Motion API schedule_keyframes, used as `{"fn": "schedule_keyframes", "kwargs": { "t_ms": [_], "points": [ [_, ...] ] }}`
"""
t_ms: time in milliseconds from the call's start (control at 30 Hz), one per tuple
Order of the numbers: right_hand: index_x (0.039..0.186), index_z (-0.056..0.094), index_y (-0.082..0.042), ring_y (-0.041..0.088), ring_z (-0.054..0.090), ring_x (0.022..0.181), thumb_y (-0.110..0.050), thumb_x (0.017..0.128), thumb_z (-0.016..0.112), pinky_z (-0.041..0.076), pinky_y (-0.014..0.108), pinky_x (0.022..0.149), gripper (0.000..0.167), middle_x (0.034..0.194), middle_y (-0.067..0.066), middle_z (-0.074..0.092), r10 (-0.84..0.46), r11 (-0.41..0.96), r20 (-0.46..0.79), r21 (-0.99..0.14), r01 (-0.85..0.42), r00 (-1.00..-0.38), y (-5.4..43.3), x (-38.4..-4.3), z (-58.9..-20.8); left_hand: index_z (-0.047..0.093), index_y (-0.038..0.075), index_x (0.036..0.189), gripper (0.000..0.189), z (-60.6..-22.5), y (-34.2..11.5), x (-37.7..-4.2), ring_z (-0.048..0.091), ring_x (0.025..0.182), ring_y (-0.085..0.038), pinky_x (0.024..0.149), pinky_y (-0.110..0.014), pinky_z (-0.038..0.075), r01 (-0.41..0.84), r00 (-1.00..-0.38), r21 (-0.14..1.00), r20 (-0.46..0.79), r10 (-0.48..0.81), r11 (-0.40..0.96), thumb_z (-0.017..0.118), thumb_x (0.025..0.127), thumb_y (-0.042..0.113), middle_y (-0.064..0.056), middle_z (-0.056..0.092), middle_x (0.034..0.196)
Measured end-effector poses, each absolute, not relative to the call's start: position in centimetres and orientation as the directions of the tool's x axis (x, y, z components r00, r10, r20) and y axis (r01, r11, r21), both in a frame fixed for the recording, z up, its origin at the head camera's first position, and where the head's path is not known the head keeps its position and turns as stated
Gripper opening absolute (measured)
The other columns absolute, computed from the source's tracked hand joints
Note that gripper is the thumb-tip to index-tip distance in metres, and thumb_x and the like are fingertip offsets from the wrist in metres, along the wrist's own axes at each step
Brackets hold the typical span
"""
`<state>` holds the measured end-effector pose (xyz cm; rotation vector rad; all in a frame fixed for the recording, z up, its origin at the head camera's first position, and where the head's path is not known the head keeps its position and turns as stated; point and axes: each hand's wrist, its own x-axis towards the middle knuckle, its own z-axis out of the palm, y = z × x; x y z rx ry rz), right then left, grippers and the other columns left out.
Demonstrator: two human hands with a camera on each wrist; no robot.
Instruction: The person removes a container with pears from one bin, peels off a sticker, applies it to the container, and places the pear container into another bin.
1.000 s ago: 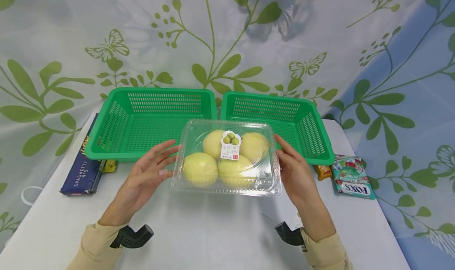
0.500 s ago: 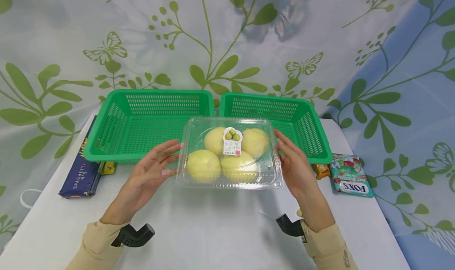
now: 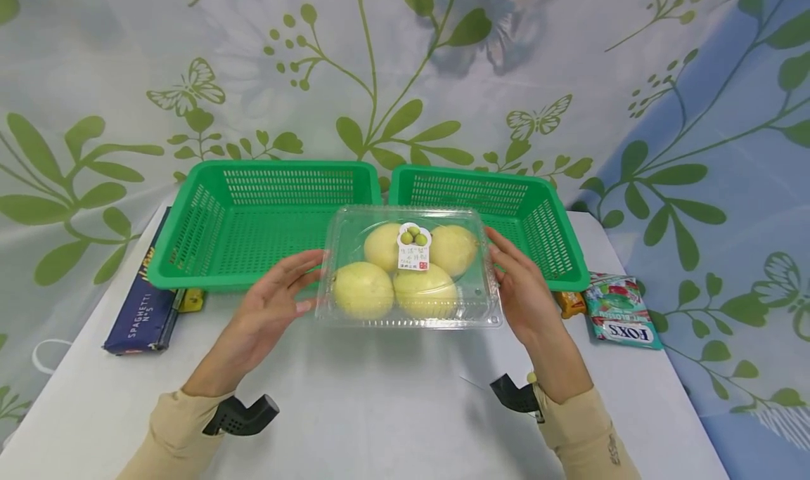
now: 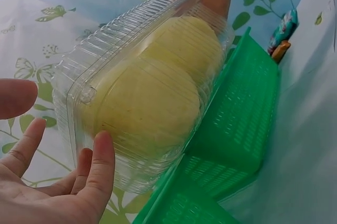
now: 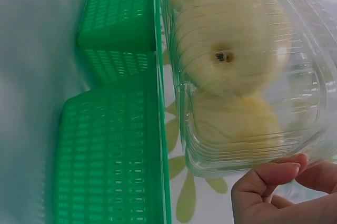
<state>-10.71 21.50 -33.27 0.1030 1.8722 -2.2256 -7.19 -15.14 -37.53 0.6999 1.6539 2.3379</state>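
A clear plastic clamshell box [image 3: 476, 313] is held above the table, in front of the baskets. Inside sit several round pale-yellow pears [image 3: 363, 290], and a white paper label [image 3: 414, 255] is stuck on the lid. My right hand [image 3: 522, 294] holds the box by its right end; in the right wrist view thumb and finger pinch near the rim. At the left end, the fingertips of my left hand [image 3: 268, 311] touch the side wall, fingers fairly straight. The left thumb [image 4: 16, 99] stands away from the plastic in the left wrist view.
Two green plastic baskets [image 3: 215, 281] stand side by side at the back against a patterned cloth. A blue spaghetti box [image 3: 140, 318] and a small yellow packet [image 3: 193, 300] lie left. An orange packet [image 3: 571, 303] and a Fox's sweets bag [image 3: 623, 311] lie right.
The box has risen slightly in the head view, away from me, and its front edge has come up a little. Both hands have stayed at its ends.
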Motion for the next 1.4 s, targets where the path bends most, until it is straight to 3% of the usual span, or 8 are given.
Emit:
{"fn": "schedule_keyframes", "kwargs": {
  "t_ms": [200,433,667,833,933,1033,1133,1400],
  "points": [
    [0.161,0.025,-0.022,0.012,0.044,0.124,-0.036,0.107,0.046,0.048,0.019,0.096,0.059,0.156,-0.006,0.036,-0.128,-0.137,-0.206,-0.965,0.224,-0.970,21.6,-11.0,-33.4,0.040,0.012,0.153,0.063,-37.5,-14.8,-7.2,0.041,0.139,-0.010,0.107,-0.025,0.050,0.133,-0.878,0.953,0.241,0.413,-0.273,0.052,0.095,-0.009,0.008,0.040,0.158],
    [0.159,0.031,-0.022,0.008,0.051,0.110,-0.036,0.106,0.049,0.051,0.018,0.085,0.058,0.146,-0.008,0.043,-0.092,-0.128,-0.187,-0.972,0.198,-0.978,21.8,-12.0,-33.4,0.034,0.014,0.156,0.069,-37.0,-14.7,-7.6,0.036,0.144,-0.010,0.109,-0.023,0.048,0.089,-0.889,0.983,0.151,0.433,-0.161,0.060,0.094,-0.002,0.002,0.029,0.164],
    [0.159,0.031,-0.025,0.010,0.050,0.123,-0.034,0.107,0.046,0.051,0.016,0.087,0.055,0.162,-0.002,0.032,-0.085,-0.129,-0.210,-0.967,0.220,-0.974,22.4,-13.1,-33.6,0.033,0.015,0.157,0.074,-37.1,-14.1,-8.5,0.036,0.145,-0.011,0.109,-0.026,0.048,0.091,-0.879,0.984,0.152,0.452,-0.154,0.063,0.091,-0.003,0.001,0.026,0.166],
    [0.158,0.034,-0.026,0.005,0.052,0.101,-0.026,0.108,0.044,0.048,0.013,0.069,0.051,0.164,-0.005,0.025,-0.037,-0.117,-0.224,-0.967,0.227,-0.974,22.8,-13.4,-33.9,0.033,0.013,0.156,0.077,-37.0,-13.7,-9.3,0.033,0.147,-0.013,0.110,-0.026,0.047,0.119,-0.860,0.980,0.183,0.477,-0.161,0.065,0.089,-0.005,0.000,0.026,0.166],
    [0.157,0.037,-0.025,0.001,0.052,0.077,-0.024,0.108,0.044,0.045,0.013,0.059,0.049,0.149,-0.004,0.040,-0.014,-0.141,-0.228,-0.963,0.228,-0.974,22.9,-13.6,-34.1,0.033,0.013,0.156,0.079,-36.8,-13.7,-9.6,0.032,0.147,-0.013,0.110,-0.026,0.047,0.125,-0.852,0.980,0.187,0.488,-0.158,0.066,0.088,-0.006,0.000,0.025,0.166],
    [0.156,0.038,-0.023,-0.001,0.050,0.059,-0.022,0.108,0.043,0.045,0.012,0.052,0.049,0.117,-0.010,0.053,-0.004,-0.180,-0.233,-0.956,0.230,-0.972,22.9,-13.8,-34.0,0.032,0.013,0.157,0.080,-36.7,-13.6,-9.8,0.033,0.147,-0.014,0.110,-0.027,0.047,0.123,-0.847,0.982,0.181,0.499,-0.147,0.067,0.088,-0.006,0.000,0.024,0.167],
    [0.156,0.039,-0.022,0.000,0.050,0.053,-0.022,0.108,0.043,0.045,0.012,0.047,0.048,0.096,-0.010,0.056,-0.002,-0.220,-0.236,-0.948,0.230,-0.972,23.1,-14.1,-33.9,0.032,0.014,0.157,0.081,-36.7,-13.3,-9.9,0.032,0.148,-0.014,0.111,-0.029,0.047,0.108,-0.845,0.985,0.161,0.509,-0.132,0.068,0.088,-0.006,0.000,0.023,0.167],
    [0.156,0.039,-0.021,0.000,0.049,0.047,-0.022,0.108,0.044,0.043,0.012,0.043,0.048,0.077,-0.012,0.058,0.001,-0.249,-0.226,-0.943,0.219,-0.974,23.5,-14.7,-33.2,0.032,0.020,0.158,0.084,-36.3,-12.6,-10.2,0.028,0.152,-0.024,0.112,-0.032,0.047,0.080,-0.856,0.992,0.116,0.505,-0.093,0.072,0.087,-0.002,0.003,0.023,0.167]
  ]
}}
